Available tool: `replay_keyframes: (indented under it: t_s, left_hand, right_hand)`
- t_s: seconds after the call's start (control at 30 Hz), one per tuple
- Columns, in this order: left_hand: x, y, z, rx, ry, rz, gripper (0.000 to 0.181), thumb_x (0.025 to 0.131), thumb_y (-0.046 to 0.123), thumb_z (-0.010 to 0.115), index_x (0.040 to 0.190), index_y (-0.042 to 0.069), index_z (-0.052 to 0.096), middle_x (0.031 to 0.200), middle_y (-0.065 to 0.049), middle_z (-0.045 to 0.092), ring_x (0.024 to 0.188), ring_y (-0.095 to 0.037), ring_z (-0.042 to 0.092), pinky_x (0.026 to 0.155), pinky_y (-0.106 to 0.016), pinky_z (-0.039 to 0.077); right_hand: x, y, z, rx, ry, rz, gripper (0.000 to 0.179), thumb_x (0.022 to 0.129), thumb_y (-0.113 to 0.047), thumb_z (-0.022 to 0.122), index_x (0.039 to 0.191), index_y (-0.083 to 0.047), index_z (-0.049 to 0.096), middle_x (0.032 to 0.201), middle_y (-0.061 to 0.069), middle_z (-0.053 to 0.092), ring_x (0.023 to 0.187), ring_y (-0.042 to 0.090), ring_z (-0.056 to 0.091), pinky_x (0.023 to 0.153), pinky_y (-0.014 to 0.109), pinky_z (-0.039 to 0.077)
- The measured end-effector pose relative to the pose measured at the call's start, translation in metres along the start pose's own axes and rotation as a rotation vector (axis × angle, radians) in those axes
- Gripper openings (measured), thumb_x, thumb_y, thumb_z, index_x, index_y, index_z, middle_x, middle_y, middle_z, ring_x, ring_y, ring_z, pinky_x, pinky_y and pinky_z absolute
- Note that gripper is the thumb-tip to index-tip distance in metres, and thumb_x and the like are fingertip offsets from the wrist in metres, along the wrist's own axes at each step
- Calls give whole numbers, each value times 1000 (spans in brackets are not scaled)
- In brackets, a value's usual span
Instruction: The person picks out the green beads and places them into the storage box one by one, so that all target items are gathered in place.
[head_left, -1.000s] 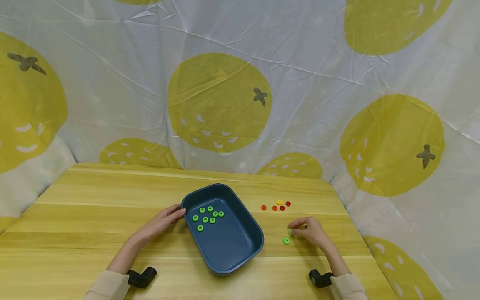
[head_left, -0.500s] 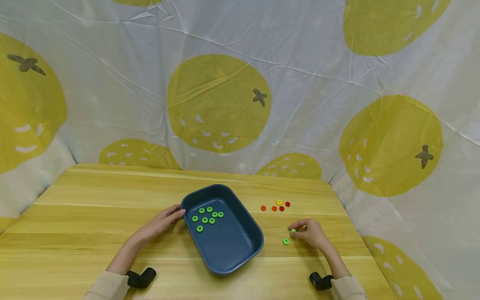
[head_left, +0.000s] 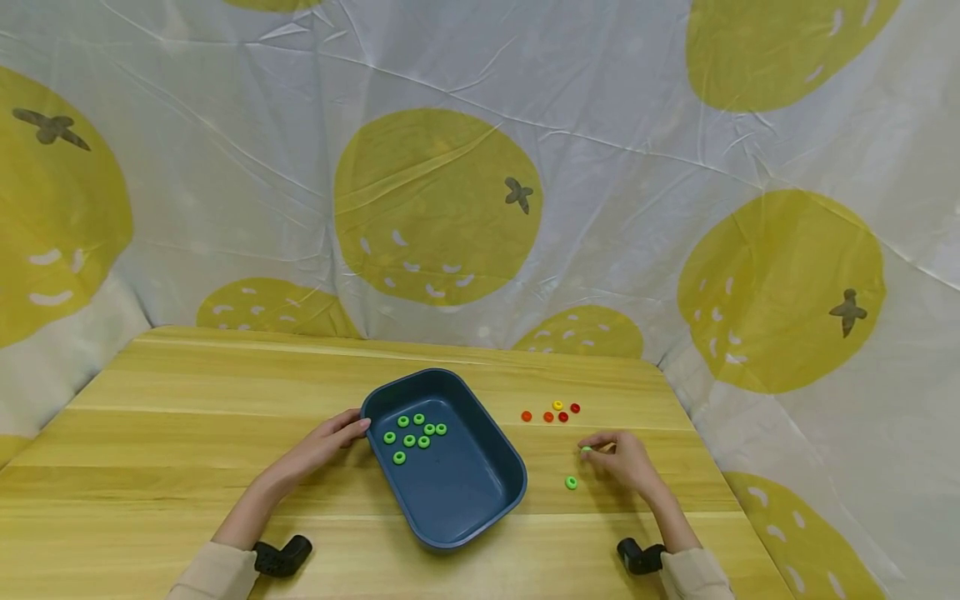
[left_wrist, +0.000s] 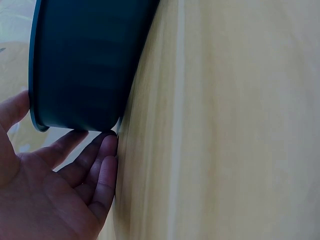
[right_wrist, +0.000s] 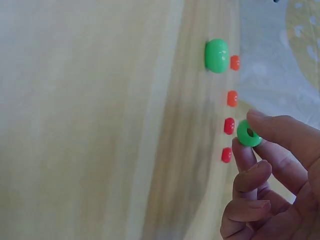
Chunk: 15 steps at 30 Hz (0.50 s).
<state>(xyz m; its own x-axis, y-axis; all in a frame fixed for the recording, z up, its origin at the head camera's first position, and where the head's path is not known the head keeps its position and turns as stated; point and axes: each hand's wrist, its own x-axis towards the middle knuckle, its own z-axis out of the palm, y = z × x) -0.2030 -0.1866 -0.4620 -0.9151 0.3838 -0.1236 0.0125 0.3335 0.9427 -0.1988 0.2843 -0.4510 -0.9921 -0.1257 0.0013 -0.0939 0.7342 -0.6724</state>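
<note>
My right hand (head_left: 624, 463) pinches a green ring-shaped bead (right_wrist: 248, 133) between thumb and fingertips, above the table to the right of the container. Its hole shows in the right wrist view, where the other fingers are bent. Another green bead (head_left: 572, 482) lies on the wood just in front of that hand. A dark blue rectangular container (head_left: 465, 492) sits at an angle in the middle, with several green beads (head_left: 409, 441) toward its far left end. My left hand (left_wrist: 60, 185) touches it at the left: thumb at the rim, loosely bent fingers against the outer wall.
Beyond the right hand lie a yellow bead (head_left: 558, 406), two orange beads (head_left: 527, 416) and two red beads (head_left: 575, 408). The wooden table (head_left: 225, 375) ends at a hanging cloth (head_left: 600, 208) with yellow fruit prints at the back and sides.
The right hand has taken the green bead between its fingertips and raised it slightly off the table. The left hand and the container have stayed in place.
</note>
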Motion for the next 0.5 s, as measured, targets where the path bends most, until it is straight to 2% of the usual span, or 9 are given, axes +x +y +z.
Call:
replay_keyframes:
  t_s: [0.13,0.37,0.43,0.5]
  left_hand:
    - [0,0,0,-15,6,-5,61,100,39,38,142,-4,31,142,-24,41,133,-37,38,109,-52,31]
    - [-1,-1,0,-7,12,-2,61,100,40,37,142,-4,32,142,-24,41,132,-36,38,109,-52,31]
    - [0,-1,0,-6,13,-4,61,100,40,38,142,-4,31,142,-24,41,132,-36,38,109,-52,32]
    - [0,0,0,-3,13,-1,61,100,39,38,142,-4,31,142,-24,41,132,-36,39,109,-52,32]
  right_hand:
    - [5,-7,-2,1,20,-10,15,84,-13,69,94,-3,73,90,11,70,62,10,53,55,20,44]
    - [17,-26,-8,24,22,-35,21,84,-19,70,98,-3,72,95,12,70,58,28,53,51,21,42]
    - [21,-32,-9,30,18,-49,22,84,-21,69,99,-4,72,98,13,70,56,28,52,50,22,42]
    - [25,-38,-10,39,21,-58,23,85,-22,69,99,-5,72,100,13,70,52,21,50,49,22,41]
